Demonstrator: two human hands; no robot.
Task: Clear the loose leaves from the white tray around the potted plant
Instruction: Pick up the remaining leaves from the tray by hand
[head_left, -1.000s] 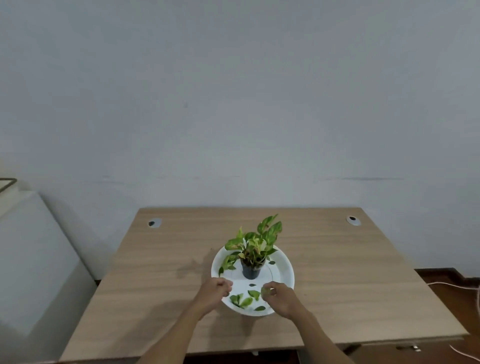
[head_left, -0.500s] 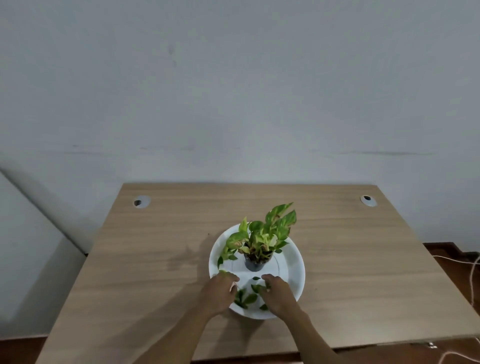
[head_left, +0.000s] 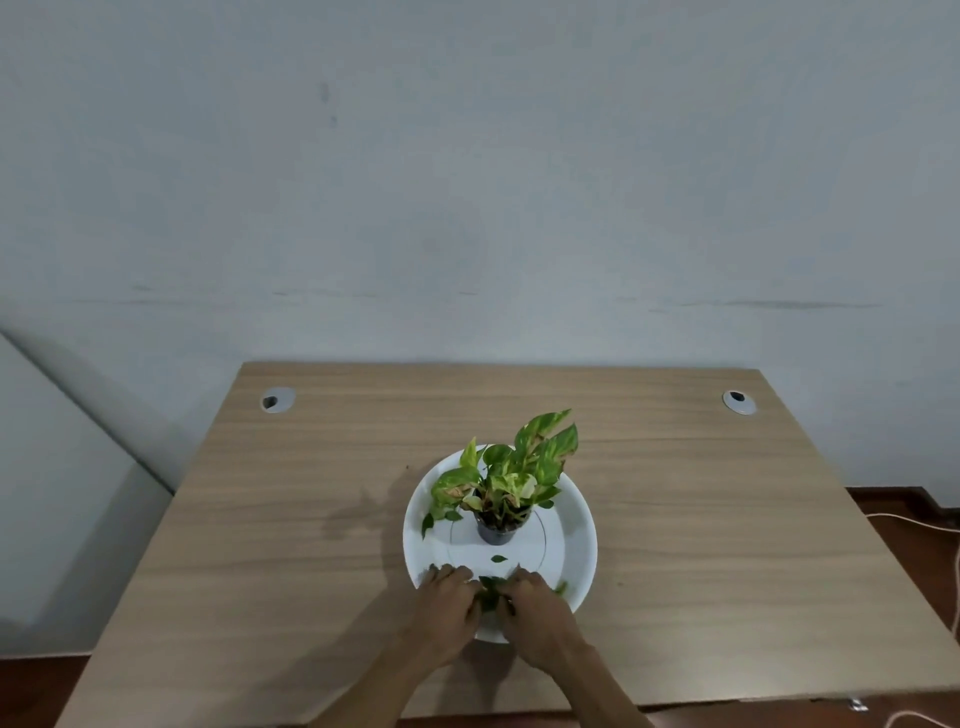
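A round white tray (head_left: 574, 525) sits on the wooden table with a small potted plant (head_left: 501, 493) in a dark pot at its middle. Loose green leaves (head_left: 488, 595) lie bunched on the tray's near part, between my two hands. My left hand (head_left: 449, 605) and my right hand (head_left: 535, 605) rest side by side on the tray's front, fingers curled inward around that bunch. One small leaf (head_left: 498, 559) lies alone just in front of the pot, and another leaf (head_left: 561, 587) shows right of my right hand. How firmly the leaves are gripped is hidden by the fingers.
The wooden table (head_left: 260, 545) has two cable grommets, one at the back left (head_left: 277, 400) and one at the back right (head_left: 739, 402). A plain wall stands behind. White cables (head_left: 935, 535) lie on the floor at the right.
Both hands have closed in toward each other over the tray's front, gathering the scattered leaves into one bunch. The camera has tilted down and moved closer.
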